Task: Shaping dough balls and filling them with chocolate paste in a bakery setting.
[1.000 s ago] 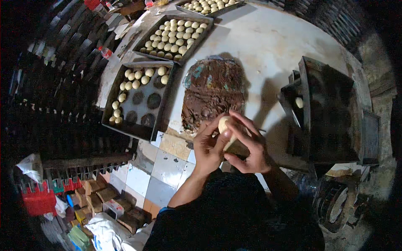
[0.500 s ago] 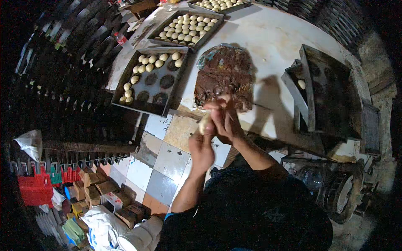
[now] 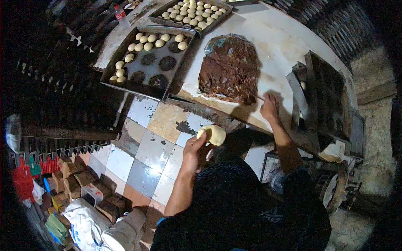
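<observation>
My left hand (image 3: 196, 152) holds a flattened round of pale dough (image 3: 213, 134) above the tiled floor, in front of the table edge. At the table's near side, my right hand (image 3: 270, 106) is closed on a thin stick-like tool (image 3: 260, 98). Its far end reaches the lower right corner of a brown, chocolate-like paste (image 3: 228, 69); whether it goes into the paste I cannot tell. The paste lies spread in a thick slab on the white tabletop, with a bluish sheet showing at its upper left edge.
Left of the paste sits a dark metal tray (image 3: 165, 90) with dough balls along two sides. Another tray (image 3: 201, 31), full of dough balls, stands behind it. Dark trays (image 3: 328, 96) lean at the right. Cardboard boxes (image 3: 83, 178) and white sacks (image 3: 86, 219) crowd the lower left floor.
My hands have come apart. The left has drawn back toward me with the dough, which now shows as a flat round. The right has moved right and taken hold of the stick-like tool.
</observation>
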`<state>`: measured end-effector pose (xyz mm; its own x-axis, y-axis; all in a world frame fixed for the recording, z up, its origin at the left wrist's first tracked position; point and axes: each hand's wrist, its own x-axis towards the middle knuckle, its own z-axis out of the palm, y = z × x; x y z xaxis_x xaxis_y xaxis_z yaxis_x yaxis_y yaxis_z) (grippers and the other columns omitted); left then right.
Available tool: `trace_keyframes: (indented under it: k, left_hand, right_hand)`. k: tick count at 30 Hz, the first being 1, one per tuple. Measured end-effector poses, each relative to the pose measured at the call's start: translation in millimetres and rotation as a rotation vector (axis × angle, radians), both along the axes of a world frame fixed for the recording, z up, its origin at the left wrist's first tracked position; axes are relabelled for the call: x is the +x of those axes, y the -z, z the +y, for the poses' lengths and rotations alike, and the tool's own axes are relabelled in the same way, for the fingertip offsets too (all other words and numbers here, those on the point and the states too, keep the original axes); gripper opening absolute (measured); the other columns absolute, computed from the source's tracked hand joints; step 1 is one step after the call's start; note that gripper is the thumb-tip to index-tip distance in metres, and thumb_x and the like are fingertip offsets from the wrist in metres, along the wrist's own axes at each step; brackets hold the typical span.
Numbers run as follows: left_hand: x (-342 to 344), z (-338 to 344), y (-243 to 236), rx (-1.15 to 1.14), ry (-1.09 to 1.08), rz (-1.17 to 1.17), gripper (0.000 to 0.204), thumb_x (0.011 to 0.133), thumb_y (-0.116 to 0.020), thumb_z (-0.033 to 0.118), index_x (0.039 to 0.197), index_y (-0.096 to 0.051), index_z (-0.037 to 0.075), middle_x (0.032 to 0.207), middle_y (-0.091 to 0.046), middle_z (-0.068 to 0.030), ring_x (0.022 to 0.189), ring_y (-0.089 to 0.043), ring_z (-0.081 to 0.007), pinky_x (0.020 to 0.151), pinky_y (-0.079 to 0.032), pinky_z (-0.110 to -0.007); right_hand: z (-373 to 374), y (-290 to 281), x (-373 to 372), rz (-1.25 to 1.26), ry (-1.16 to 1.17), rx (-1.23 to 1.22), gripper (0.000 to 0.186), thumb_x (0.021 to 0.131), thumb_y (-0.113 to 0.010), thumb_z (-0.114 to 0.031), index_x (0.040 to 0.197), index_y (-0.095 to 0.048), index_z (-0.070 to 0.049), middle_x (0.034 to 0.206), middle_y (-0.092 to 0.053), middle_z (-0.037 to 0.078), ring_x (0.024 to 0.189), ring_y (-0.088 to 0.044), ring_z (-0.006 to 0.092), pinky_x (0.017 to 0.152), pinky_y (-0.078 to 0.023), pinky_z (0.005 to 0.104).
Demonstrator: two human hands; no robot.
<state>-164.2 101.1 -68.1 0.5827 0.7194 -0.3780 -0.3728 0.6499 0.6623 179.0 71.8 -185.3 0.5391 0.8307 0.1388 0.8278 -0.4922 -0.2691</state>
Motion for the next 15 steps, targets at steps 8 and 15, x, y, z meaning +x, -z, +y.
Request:
trace_keyframes:
  k: [8,15]
  left_hand:
    - [28.1,71.5,18.0,0.124,-0.218,0.217,0.045,0.102,-0.05,0.03,0.137,-0.05,0.001,0.125,-0.06,-0.0132,0.112,-0.06,-0.0233,0.096,-0.05,-0.041]
    - [69.0,96.6,22.3,0.153,-0.292,0.104,0.057,0.098,-0.054,0.033,0.144,-0.041,0.001,0.137,-0.05,-0.0137,0.121,-0.053,-0.0263,0.101,-0.046,-0.04]
  right_hand:
    - [-5.4,-11.9,9.9,0.115,-0.373,0.001,0.053,0.079,-0.051,0.01,0.13,-0.049,-0.002,0.101,-0.059,0.026,0.088,-0.061,0.0425,0.072,-0.05,0.048]
    - [38.6,-15.2,14.1,0.123,-0.361,-0.028,0.049,0.081,-0.052,0.006,0.129,-0.056,-0.003,0.11,-0.064,0.024,0.087,-0.065,0.041,0.073,-0.054,0.0478]
